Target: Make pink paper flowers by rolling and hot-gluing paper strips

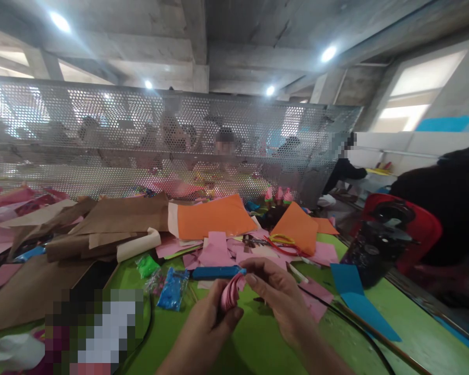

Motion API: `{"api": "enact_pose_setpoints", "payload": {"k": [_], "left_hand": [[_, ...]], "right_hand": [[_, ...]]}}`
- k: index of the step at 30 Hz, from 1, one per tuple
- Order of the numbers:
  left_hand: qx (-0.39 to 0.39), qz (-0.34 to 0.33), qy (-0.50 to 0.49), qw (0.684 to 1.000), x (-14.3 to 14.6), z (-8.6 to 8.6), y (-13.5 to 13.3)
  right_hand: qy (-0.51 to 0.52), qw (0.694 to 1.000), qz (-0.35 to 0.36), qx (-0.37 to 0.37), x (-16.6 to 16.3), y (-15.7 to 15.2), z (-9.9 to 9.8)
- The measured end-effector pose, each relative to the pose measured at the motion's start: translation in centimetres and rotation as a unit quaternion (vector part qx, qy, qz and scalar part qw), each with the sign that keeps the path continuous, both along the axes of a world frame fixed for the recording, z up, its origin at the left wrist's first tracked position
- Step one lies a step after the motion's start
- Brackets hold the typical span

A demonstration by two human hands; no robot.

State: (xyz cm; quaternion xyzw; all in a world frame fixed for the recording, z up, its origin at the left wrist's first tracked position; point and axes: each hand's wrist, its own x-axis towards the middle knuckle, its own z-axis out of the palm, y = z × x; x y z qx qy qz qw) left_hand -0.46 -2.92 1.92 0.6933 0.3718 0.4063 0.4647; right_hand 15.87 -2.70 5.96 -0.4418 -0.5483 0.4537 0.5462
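Observation:
In the middle of the head view my left hand point(214, 312) is closed round a thin layered bundle of pink paper point(230, 294), its edges fanned. My right hand point(275, 291) pinches at the upper right edge of that bundle, thumb and forefinger close together. A small blue bit point(243, 271) shows at its fingertips; I cannot tell whether it is held. Just behind the hands lies a long blue bar-shaped thing point(214, 272). Left of it are a clear packet of blue material point(172, 289) and a bright green packet point(147, 265).
The green tabletop point(426, 317) carries pink paper scraps point(217, 249), orange sheets point(211, 216), brown paper point(121, 216) and red-handled scissors point(285, 245). At right are folded blue paper point(359, 299), a thin rod point(379, 333) and a dark container point(375, 250). A perforated metal screen point(133, 151) stands behind; people sit beyond.

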Motion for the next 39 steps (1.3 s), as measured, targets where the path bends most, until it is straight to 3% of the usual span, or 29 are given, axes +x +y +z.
{"api": "enact_pose_setpoints", "payload": {"k": [7, 17, 26, 33, 39], "left_hand": [[0.070, 0.052, 0.092, 0.992, -0.08, -0.06, -0.10], [0.088, 0.073, 0.146, 0.983, 0.00, -0.33, 0.01], [0.012, 0.048, 0.044, 0.998, -0.10, 0.37, -0.23], [-0.047, -0.051, -0.088, 0.994, -0.05, 0.22, -0.17], [-0.070, -0.080, -0.105, 0.989, 0.02, 0.31, -0.29]], "right_hand": [[-0.011, 1.000, -0.014, 0.014, -0.19, 0.05, 0.22], [-0.057, 0.997, -0.047, -0.018, -0.24, 0.10, 0.01], [-0.051, 0.998, -0.023, 0.001, 0.11, 0.23, 0.22], [-0.009, 1.000, -0.010, 0.009, 0.26, 0.17, 0.26], [-0.010, 1.000, -0.015, 0.012, 0.06, 0.24, 0.12]]}}
